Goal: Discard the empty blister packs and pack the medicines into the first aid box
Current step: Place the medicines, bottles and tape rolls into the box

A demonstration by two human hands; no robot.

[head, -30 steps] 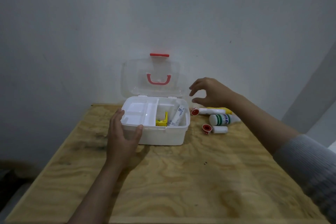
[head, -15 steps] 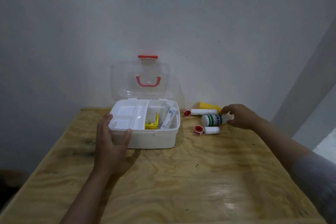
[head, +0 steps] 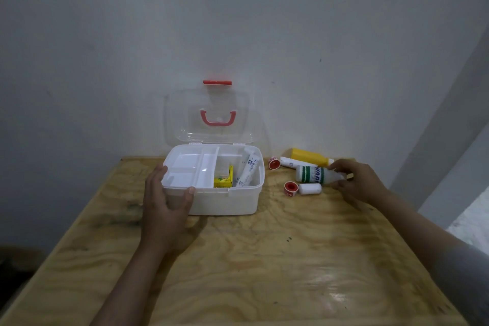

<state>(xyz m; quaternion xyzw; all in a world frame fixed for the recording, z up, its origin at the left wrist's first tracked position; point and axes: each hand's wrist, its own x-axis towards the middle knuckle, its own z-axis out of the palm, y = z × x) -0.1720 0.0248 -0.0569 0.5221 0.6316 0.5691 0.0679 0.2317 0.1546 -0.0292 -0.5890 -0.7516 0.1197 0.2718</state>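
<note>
A white first aid box (head: 225,202) stands open at the back of the wooden table (head: 251,259), its clear lid (head: 209,116) with a red handle upright against the wall. Inside lie a white tube (head: 248,171) and a small yellow box (head: 224,181). My left hand (head: 166,201) grips the box's front left corner. My right hand (head: 356,182) holds the neck end of a white bottle with green bands (head: 313,174), lying to the right of the box. Beside it are a yellow bottle (head: 309,157), a white tube with a red cap (head: 288,163) and a small white roll with a red end (head: 303,189).
A plain grey wall rises directly behind the table. The table's right edge drops off toward a pale floor patch (head: 471,219). A broad stretch of bare plywood lies in front of the box.
My right hand dropped from above the items to the white bottle and closed on its neck. The left hand stayed on the box. The view shifted slightly.
</note>
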